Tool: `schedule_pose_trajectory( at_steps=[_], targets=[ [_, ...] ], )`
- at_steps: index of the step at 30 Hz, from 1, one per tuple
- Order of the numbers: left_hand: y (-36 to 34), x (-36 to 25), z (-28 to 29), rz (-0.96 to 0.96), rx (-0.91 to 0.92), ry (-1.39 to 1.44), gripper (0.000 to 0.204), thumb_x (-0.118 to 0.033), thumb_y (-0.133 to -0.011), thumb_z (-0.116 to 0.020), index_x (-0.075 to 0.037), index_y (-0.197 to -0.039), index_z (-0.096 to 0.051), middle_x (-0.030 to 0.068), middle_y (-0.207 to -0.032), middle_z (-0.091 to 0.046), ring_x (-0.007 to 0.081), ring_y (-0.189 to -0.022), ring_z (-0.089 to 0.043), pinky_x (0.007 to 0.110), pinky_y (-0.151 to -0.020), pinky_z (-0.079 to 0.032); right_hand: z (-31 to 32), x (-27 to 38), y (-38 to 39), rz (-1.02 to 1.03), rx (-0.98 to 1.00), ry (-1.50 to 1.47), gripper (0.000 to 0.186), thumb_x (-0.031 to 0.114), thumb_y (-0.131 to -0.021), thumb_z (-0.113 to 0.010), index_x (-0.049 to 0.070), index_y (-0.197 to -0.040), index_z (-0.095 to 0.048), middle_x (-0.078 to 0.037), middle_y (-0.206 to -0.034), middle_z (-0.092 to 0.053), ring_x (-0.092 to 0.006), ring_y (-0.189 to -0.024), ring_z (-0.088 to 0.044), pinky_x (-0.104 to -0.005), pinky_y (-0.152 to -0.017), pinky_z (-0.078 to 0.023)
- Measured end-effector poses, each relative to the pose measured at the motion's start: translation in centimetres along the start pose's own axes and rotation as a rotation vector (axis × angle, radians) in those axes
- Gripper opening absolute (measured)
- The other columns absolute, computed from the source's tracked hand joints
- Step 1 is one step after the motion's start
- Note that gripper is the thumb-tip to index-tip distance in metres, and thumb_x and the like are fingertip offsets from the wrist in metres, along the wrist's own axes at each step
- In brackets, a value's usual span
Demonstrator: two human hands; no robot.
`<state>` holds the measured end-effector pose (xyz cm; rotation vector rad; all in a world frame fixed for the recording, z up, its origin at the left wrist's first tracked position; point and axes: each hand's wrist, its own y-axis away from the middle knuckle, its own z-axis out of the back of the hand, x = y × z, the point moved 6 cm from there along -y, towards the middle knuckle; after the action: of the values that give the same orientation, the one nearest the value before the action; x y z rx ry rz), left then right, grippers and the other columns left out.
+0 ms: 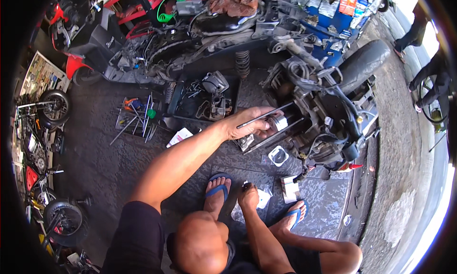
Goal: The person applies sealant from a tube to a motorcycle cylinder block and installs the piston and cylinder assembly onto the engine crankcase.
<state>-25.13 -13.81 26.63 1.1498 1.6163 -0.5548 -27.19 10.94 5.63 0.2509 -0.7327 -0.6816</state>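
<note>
Right hand (248,197), bare: curled into a fist over the floor between the feet, closed round a small dark item (245,184) of untold kind.

Sandals (218,190), rubber, blue-strapped: one pair, worn.

Plastic bag (263,198), clear and white, crumpled: just beside the right hand.

Box (289,188), flat, pale card: near the right foot.

Left hand (252,123), bare: thumb and fingers pinching the piston (278,122), a short bright silver metal cylinder, placed between two long, slim steel rods (273,136) that jut from the grey and black metal engine (316,133).

Step in hand, by judgement: handling the piston at the engine; whether fitting or freeing cannot be told. Next move, by judgement: calls for a steady, square hold on the piston, kept off the rods.

Gasket (278,150), pale, ring-shaped: on the floor below the rods.

Parts tray (177,98), black, rectangular: holding loose bolts (193,89) and grey metal castings (215,82).

Tools (145,116), long-shafted, assorted: left of the parts tray.

Scooter frame (209,39), dark metal: beyond the trays.

Drum (328,16), blue, label-covered: farthest.
</note>
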Motion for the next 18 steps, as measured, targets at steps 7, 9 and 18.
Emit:
schedule_pose_trajectory(
  at_steps=[7, 9, 18],
  targets=[
    [4.3, 1.0, 3.3, -0.252, -0.547, 0.054, 0.052, -0.035, -0.106, -0.052, 0.002, -0.143, -0.048, 0.0150, -0.111, -0.070, 0.0187, -0.090, -0.069, 0.030, -0.085, -0.056, 1.1, -0.5, 0.6, 0.025, -0.015, 0.062, 0.022, 0.027, -0.086, -0.068, 0.007, -0.096, -0.070, -0.018, -0.098, -0.070, -0.0413, -0.089, -0.069, -0.0498, -0.081, -0.054],
    [8.3, 5.0, 5.3, -0.122, -0.770, 0.092, 0.049, -0.042, -0.106, -0.049, 0.002, -0.121, -0.064, 0.0101, -0.092, -0.072, 0.0114, -0.077, -0.063, 0.025, -0.067, -0.050, 1.9, -0.3, 0.5, 0.087, -0.048, 0.037, 0.022, 0.027, -0.087, -0.067, 0.006, -0.094, -0.071, -0.017, -0.094, -0.071, -0.0406, -0.086, -0.069, -0.0483, -0.079, -0.054],
    [13.3, 20.4, 6.2, -0.056, -1.247, -0.897, 0.062, -0.028, -0.094, -0.072, 0.002, -0.142, -0.046, 0.0142, -0.120, -0.064, 0.0198, -0.089, -0.067, 0.034, -0.081, -0.056, 5.1, 0.3, -6.9, 0.127, 0.041, -0.035, 0.044, 0.040, -0.099, -0.054, 0.001, -0.089, -0.070, -0.027, -0.085, -0.068, -0.0459, -0.079, -0.068, -0.0543, -0.070, -0.051]
  ],
)
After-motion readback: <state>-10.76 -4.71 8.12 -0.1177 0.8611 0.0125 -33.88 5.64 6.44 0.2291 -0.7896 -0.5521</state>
